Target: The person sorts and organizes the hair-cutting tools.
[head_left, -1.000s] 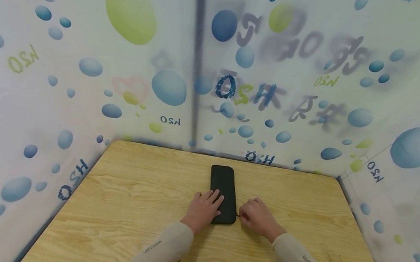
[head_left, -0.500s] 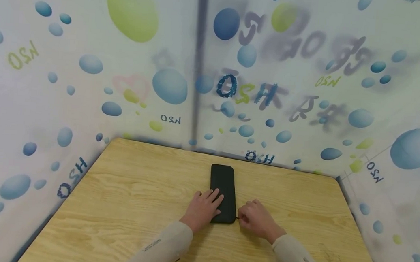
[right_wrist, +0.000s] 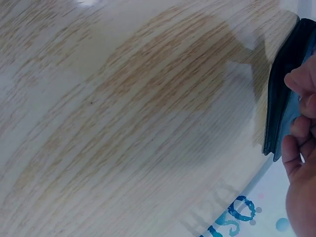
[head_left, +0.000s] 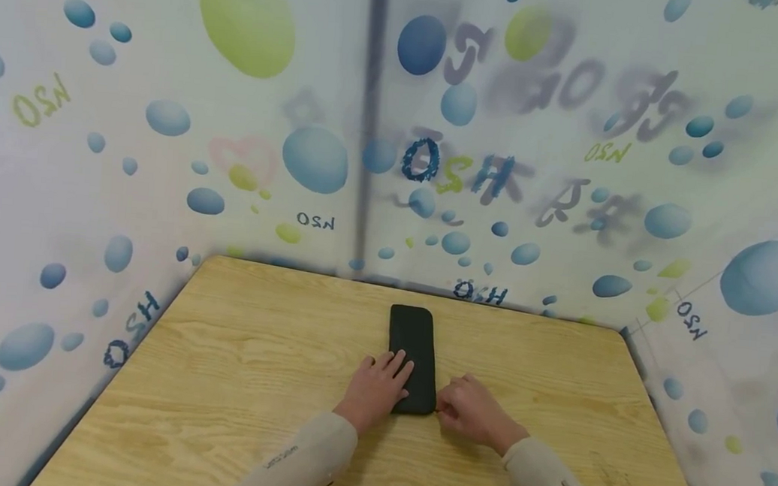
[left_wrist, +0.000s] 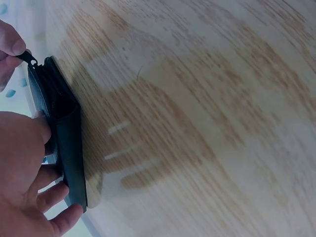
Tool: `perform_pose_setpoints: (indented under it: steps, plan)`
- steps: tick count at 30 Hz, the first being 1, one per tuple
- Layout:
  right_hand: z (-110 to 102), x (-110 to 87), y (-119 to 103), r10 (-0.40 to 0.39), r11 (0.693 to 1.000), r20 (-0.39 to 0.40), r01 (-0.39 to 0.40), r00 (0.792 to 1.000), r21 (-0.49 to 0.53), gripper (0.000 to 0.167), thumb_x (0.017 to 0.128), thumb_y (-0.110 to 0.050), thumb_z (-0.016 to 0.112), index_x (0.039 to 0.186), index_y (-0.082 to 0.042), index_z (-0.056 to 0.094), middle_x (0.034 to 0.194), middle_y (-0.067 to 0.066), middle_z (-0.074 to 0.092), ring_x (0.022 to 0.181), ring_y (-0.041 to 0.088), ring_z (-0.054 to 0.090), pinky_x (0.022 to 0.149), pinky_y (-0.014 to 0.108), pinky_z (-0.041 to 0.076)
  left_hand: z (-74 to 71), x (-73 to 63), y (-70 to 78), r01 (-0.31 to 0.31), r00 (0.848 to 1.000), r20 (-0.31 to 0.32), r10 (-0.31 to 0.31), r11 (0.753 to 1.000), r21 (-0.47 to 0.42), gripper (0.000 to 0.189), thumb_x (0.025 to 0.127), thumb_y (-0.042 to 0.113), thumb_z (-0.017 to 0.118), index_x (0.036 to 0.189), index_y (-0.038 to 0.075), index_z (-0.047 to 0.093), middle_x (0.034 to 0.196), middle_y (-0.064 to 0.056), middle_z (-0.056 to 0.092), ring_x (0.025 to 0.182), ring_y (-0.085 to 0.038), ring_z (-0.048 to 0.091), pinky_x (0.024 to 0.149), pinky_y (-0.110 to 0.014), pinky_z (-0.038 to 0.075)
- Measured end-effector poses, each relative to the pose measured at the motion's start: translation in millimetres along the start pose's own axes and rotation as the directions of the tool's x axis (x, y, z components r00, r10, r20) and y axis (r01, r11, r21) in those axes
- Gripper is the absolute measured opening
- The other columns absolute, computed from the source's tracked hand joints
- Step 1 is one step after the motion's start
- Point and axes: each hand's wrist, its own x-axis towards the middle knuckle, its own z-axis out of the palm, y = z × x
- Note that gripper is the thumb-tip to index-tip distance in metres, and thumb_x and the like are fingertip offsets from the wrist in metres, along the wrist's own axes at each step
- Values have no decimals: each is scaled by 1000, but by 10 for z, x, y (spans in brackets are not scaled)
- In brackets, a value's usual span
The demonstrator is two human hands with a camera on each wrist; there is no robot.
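Note:
A long black zip wallet (head_left: pixel 413 331) lies flat on the wooden table. My left hand (head_left: pixel 375 390) rests with spread fingers on the wallet's near left part and covers some of it. At the near right corner, my right hand (head_left: pixel 470 411) has its fingers curled in and pinches the zipper pull (left_wrist: pixel 26 57), which the left wrist view shows between thumb and finger. That view also shows the near end of the wallet (left_wrist: pixel 70 143) parted along the zip near the pull. In the right wrist view, the right hand's fingers hide the pull.
The light wooden table (head_left: pixel 252 354) extends around both hands. Behind it stands a white wall covering (head_left: pixel 320 261) printed with blue and green drops, with similar panels on the left and right sides.
My right hand has moved slightly toward the near side and in against the wallet's corner, with the pull still pinched. The left hand and the wallet have stayed in place.

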Motion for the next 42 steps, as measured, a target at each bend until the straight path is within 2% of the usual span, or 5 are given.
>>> perform_pose_setpoints:
  steps: [10,19,26,30,42]
  plan:
    - [-22,-22,-31,1,1000,4,-2,1000,20,13,84,-17,71,73,-21,64,62,-17,44,63,0,37,70,23,37,19,-1,-1,-6,1000,0,6,999,-54,53,99,50,45,147,26,45,152,0,45,133,-18,48,101,-38,46]
    - [-23,-27,21,30,1000,-80,-30,996,-2,11,81,-13,70,74,-22,70,68,-17,60,64,-1,43,69,23,36,-28,17,-79,-42,999,29,46,990,-134,51,100,48,46,147,29,44,153,-1,44,135,-20,47,104,-41,46]
    - [-20,-12,18,82,996,-54,-84,995,-37,8,83,-17,70,76,-22,69,68,-15,61,64,1,44,69,26,38,-99,41,-342,-111,975,143,168,933,-342,49,99,30,56,144,41,44,157,0,38,141,-22,41,109,-47,41]
    - [-9,-28,-3,106,994,-48,-107,993,-28,8,84,-18,70,77,-22,69,65,-17,55,62,0,41,69,25,37,-112,39,-449,-127,956,195,220,906,-403,59,90,36,69,144,41,45,159,3,33,145,-21,36,112,-47,38]
    - [-32,-50,-35,45,999,-42,-44,998,29,15,84,-16,71,72,-23,64,61,-19,45,62,1,37,68,22,31,-30,7,-501,-188,958,131,256,902,-388,67,85,49,69,146,39,42,160,1,32,146,-18,33,110,-45,39]
